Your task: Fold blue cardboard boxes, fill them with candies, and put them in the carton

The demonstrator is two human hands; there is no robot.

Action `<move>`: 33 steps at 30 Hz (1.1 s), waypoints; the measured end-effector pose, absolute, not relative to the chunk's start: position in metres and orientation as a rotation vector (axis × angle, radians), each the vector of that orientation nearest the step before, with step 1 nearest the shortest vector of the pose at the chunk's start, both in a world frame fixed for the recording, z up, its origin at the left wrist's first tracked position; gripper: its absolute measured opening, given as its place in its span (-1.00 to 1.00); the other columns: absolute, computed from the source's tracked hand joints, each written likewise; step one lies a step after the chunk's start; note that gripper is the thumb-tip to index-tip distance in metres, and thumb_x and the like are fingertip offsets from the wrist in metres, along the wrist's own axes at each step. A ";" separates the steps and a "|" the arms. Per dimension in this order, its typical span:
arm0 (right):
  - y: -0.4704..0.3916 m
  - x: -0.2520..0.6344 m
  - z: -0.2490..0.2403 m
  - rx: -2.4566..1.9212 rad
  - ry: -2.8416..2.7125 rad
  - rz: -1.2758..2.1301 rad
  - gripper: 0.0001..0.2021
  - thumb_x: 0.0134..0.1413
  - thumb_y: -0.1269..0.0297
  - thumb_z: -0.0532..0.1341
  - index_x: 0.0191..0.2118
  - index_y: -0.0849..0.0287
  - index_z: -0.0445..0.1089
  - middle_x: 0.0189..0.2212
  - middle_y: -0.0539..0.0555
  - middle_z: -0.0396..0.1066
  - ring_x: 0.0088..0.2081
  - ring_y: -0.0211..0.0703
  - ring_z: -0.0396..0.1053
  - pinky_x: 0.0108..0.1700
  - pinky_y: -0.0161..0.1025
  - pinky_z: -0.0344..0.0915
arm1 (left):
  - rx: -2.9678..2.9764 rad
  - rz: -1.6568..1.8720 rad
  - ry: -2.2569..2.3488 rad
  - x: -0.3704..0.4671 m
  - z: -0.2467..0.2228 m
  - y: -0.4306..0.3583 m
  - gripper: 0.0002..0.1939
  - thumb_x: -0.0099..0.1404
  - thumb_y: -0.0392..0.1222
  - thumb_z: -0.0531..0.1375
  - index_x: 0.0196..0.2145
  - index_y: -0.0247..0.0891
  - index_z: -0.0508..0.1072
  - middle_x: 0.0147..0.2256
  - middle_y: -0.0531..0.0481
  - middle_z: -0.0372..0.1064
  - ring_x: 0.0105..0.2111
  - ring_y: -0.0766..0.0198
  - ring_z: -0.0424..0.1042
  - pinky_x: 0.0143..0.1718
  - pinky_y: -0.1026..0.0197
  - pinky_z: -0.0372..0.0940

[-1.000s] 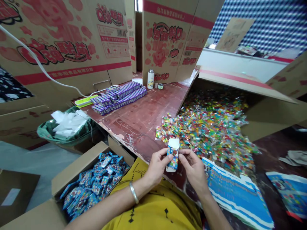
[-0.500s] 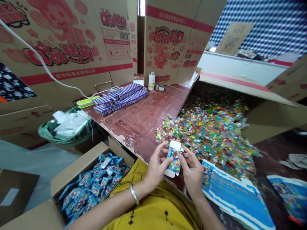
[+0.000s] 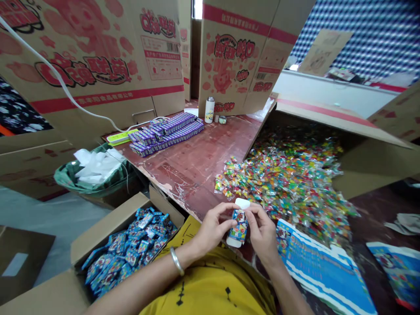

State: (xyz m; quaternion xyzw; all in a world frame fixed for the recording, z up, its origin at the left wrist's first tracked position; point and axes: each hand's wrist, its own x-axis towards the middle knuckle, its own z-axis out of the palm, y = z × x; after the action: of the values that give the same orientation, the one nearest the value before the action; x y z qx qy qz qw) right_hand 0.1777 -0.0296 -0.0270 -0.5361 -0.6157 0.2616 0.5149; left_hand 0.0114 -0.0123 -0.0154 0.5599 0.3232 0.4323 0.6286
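Between both hands, just over the near edge of the table, is a small blue printed candy box [image 3: 239,227] with white end flaps showing at top and bottom. My left hand [image 3: 215,225] grips its left side, thumb on the printed face. My right hand [image 3: 262,227] pinches its upper right edge beside the top flap. Just beyond the hands lies a heap of clear packets of colourful candy [image 3: 288,183], spilling from a carton on its side. To the right of my right hand rests a fanned stack of flat blue boxes [image 3: 324,267].
At lower left an open carton [image 3: 110,223] holds many filled blue boxes [image 3: 131,249]. Rows of purple boxes [image 3: 167,133] and a white flask [image 3: 209,110] stand on the red table [image 3: 197,166]. A lined bin [image 3: 95,170] stands left. Another blue stack [image 3: 397,271] lies far right.
The candy box looks squarer and fuller in my hands, its side flaps no longer sticking out. My right fingers have moved toward its top end. The view has shifted slightly.
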 end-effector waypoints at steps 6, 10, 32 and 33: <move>-0.029 0.172 -0.023 -1.191 -1.277 0.754 -0.79 0.21 0.28 0.19 -0.04 0.05 0.26 -0.17 0.08 0.43 -0.15 -0.10 0.42 -0.08 -0.14 0.35 | 1.177 1.065 0.744 0.014 -0.013 -0.011 -0.66 0.17 -0.38 0.23 -0.08 -0.26 0.39 -0.16 -0.04 0.41 -0.21 0.25 0.43 -0.16 0.24 0.33; -0.024 0.172 -0.016 -1.131 -1.384 0.799 -0.88 0.22 0.27 0.18 -0.14 0.08 0.37 -0.20 0.09 0.42 -0.14 -0.11 0.40 -0.06 -0.17 0.31 | 1.071 1.141 0.738 0.014 -0.013 -0.012 -0.62 0.11 -0.42 0.26 -0.13 -0.21 0.30 -0.20 0.05 0.31 -0.32 0.38 0.39 -0.29 0.33 0.32; -0.012 0.182 0.008 -1.252 -1.636 0.963 -0.79 0.15 0.14 0.23 -0.40 0.16 0.44 -0.37 0.07 0.46 -0.31 -0.12 0.40 -0.25 -0.22 0.32 | 1.192 1.011 0.795 0.002 -0.014 -0.016 -0.54 0.17 -0.36 0.21 0.05 -0.23 0.39 -0.13 -0.08 0.43 -0.17 0.19 0.43 -0.11 0.16 0.34; -0.016 0.181 0.009 -1.242 -1.679 0.943 -0.82 0.15 0.16 0.23 -0.35 0.15 0.44 -0.33 0.07 0.46 -0.28 -0.11 0.40 -0.24 -0.22 0.33 | 1.178 1.012 0.795 0.001 -0.015 -0.017 -0.58 0.17 -0.35 0.22 0.01 -0.25 0.41 -0.14 -0.08 0.44 -0.18 0.19 0.44 -0.11 0.17 0.34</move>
State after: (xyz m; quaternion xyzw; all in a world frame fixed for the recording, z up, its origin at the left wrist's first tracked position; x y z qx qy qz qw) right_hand 0.1813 -0.0157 0.0087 -0.4937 -0.6676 0.3750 0.4122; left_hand 0.0012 -0.0169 -0.0147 0.5172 0.3491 0.4443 0.6429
